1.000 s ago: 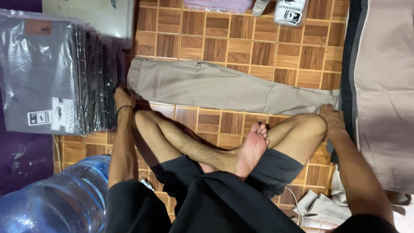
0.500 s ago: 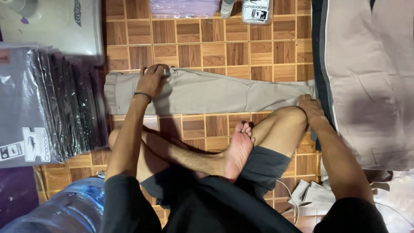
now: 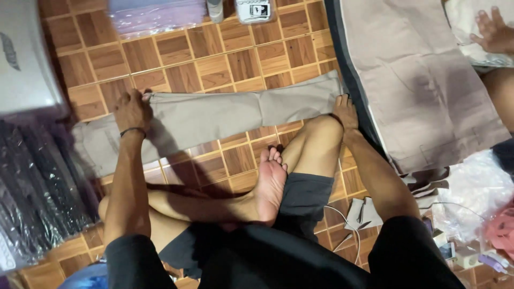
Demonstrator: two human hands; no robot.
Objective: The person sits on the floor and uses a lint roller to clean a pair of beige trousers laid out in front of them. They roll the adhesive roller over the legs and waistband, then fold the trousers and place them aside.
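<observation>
Folded khaki trousers (image 3: 214, 119) lie flat on the floor, left hand (image 3: 132, 109) gripping one edge, right hand (image 3: 345, 111) pressing the other.

The left end of the folded khaki trousers (image 3: 214, 118) disappears into shadow beside the stack of bagged garments (image 3: 37, 192), which the left frame edge cuts off. The left hand (image 3: 131, 109) covers the trousers' upper edge. A second person's hand (image 3: 492, 32) is cropped at the right edge. Items along the top edge are truncated and unidentifiable.
</observation>
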